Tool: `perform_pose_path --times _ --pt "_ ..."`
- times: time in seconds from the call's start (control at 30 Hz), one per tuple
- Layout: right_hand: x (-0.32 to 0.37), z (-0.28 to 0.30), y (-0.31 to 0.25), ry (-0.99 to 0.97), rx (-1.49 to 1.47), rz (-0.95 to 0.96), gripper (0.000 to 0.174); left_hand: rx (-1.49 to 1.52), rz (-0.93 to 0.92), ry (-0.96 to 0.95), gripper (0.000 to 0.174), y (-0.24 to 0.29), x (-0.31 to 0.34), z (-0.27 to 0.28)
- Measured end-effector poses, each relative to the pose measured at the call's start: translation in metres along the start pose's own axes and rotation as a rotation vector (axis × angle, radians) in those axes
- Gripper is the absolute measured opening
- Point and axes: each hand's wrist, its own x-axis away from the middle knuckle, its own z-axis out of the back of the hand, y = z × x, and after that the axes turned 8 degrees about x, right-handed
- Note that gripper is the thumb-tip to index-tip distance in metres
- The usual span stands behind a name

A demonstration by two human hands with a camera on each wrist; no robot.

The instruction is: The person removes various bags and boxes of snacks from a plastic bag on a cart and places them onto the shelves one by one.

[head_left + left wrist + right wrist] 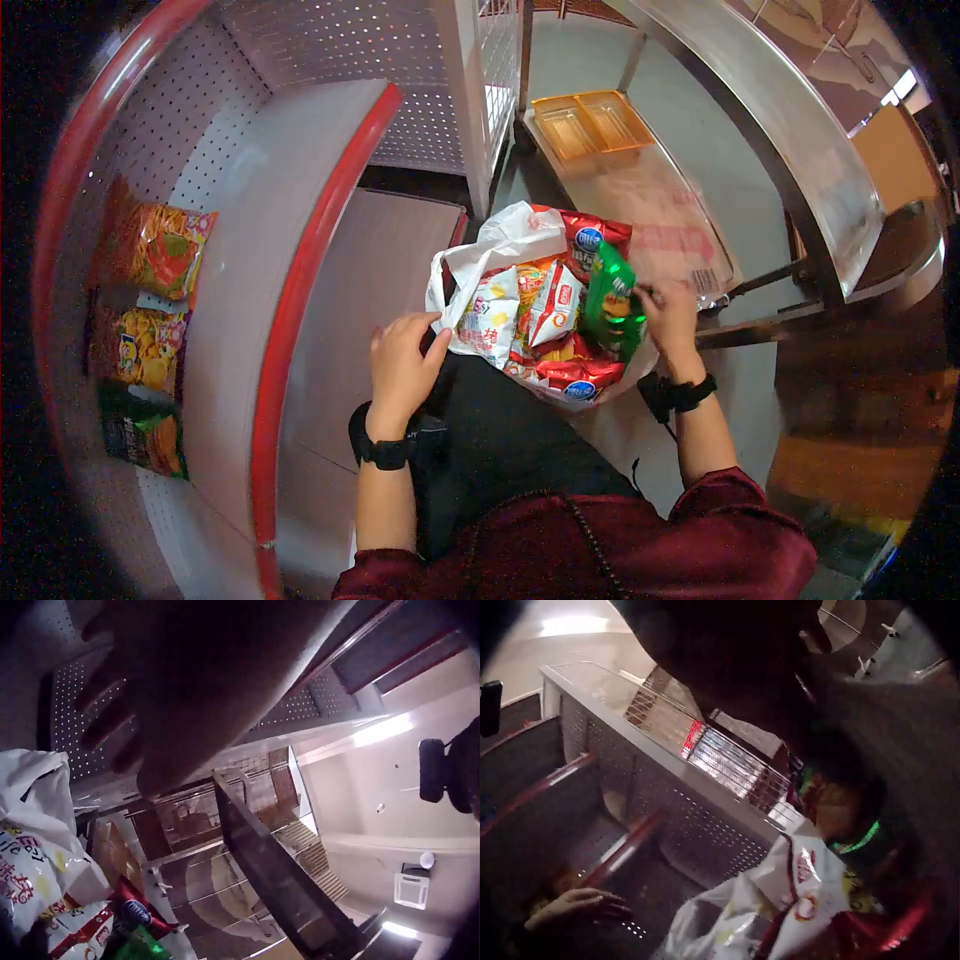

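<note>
A white plastic bag [522,232] full of snack packets sits in front of the person's lap. The right hand [668,312] pinches the edge of a green packet [612,300] at the bag's right side. Beside the bag's left rim is the left hand [403,362], its fingers relaxed and spread, holding nothing. Inside the bag lie a white packet [490,316], a red and white packet [553,303] and red packets [580,377]. In the right wrist view the green packet [859,838] is dark and partly hidden.
On the left, a red-edged shelf [222,330] holds an orange-red packet [172,250], a yellow packet [150,347] and a dark green packet [143,432]. An orange tray [592,124] rests on a low rack behind the bag. A metal-edged frame [780,110] stands at right.
</note>
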Motion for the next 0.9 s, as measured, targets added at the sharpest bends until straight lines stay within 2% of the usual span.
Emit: perform_pose_path --times 0.03,0.1,0.13,0.17,0.2,0.23,0.3,0.33,0.37,0.4,0.43,0.5,0.53,0.57,0.6,0.63,0.67,0.73,0.77,0.8,0.83,0.87,0.9 --pt "-0.010 0.015 -0.009 0.002 -0.004 0.009 0.017 0.112 0.025 0.026 0.027 0.001 0.002 0.001" --pt "-0.029 0.040 -0.026 0.210 -0.406 -0.134 0.014 0.222 0.049 0.067 0.026 0.004 0.005 0.001" --pt "-0.038 0.049 -0.034 0.215 -0.412 -0.120 0.014 0.300 0.043 0.113 0.025 0.007 0.005 0.000" --pt "-0.046 0.057 -0.042 0.257 -0.610 -0.192 0.014 0.378 0.038 0.162 0.023 0.008 0.007 -0.001" --pt "-0.052 0.059 -0.050 0.291 -0.811 -0.263 0.015 0.423 0.007 0.120 0.031 0.004 0.008 -0.002" --pt "-0.057 0.055 -0.057 0.289 -0.822 -0.242 0.015 0.420 0.010 0.143 0.031 0.007 0.009 -0.001" --pt "-0.067 0.045 -0.078 0.294 -0.955 -0.246 0.015 0.378 -0.113 0.225 0.058 0.017 0.009 -0.004" --pt "-0.067 0.042 -0.094 0.180 -1.155 -0.334 0.009 0.371 -0.103 0.252 0.058 0.019 0.008 -0.003" --pt "-0.063 0.042 -0.111 0.049 -1.341 -0.463 0.017 0.338 -0.107 0.251 0.070 0.020 0.008 -0.002" --pt "-0.063 0.018 -0.107 -0.078 -1.423 -0.444 0.018 0.303 -0.107 0.248 0.083 0.020 0.009 0.000" --pt "-0.063 -0.007 -0.103 -0.207 -1.501 -0.423 0.019 0.292 -0.093 0.274 0.083 0.017 0.010 0.001" --pt "-0.058 -0.005 -0.122 -0.483 -1.735 -0.514 0.020 0.622 0.029 0.392 0.097 0.006 0.014 -0.003" --pt "-0.051 -0.021 -0.117 -0.523 -1.524 -0.292 0.023 0.842 0.025 0.520 0.097 -0.007 0.012 -0.013" --pt "-0.044 -0.037 -0.113 -0.515 -1.287 -0.073 0.028 0.833 0.035 0.545 0.097 -0.019 0.014 -0.017" --pt "-0.038 -0.052 -0.108 -0.466 -1.077 0.117 0.033 0.987 0.056 0.407 0.093 -0.029 0.017 -0.018" --pt "-0.035 -0.058 -0.111 -0.468 -1.044 0.139 0.027 1.136 0.071 0.268 0.089 -0.036 0.019 -0.014" --pt "-0.035 -0.065 -0.115 -0.564 -1.206 -0.049 0.022 0.965 -0.091 0.312 0.077 -0.035 0.019 -0.007" --pt "-0.036 -0.067 -0.126 -0.680 -1.581 -0.541 0.019 0.947 -0.062 0.318 0.073 -0.035 0.024 -0.002" --pt "-0.036 -0.050 -0.135 -0.703 -1.587 -0.486 0.021 0.947 -0.032 0.292 0.068 -0.035 0.028 0.000" --pt "-0.036 -0.034 -0.144 -0.725 -1.593 -0.431 0.023 0.942 0.035 0.356 0.057 -0.026 0.032 0.008" --pt "-0.035 -0.009 -0.162 -0.771 -1.611 -0.456 0.026 0.927 0.047 0.394 0.057 -0.029 0.034 0.010" --pt "-0.032 -0.039 -0.144 -0.680 -1.537 -0.267 0.030 0.977 0.123 0.432 0.050 -0.034 0.035 0.010" --pt "-0.033 -0.031 -0.154 -0.631 -1.232 -0.075 0.046 1.030 0.198 0.467 0.043 -0.039 0.037 0.009"
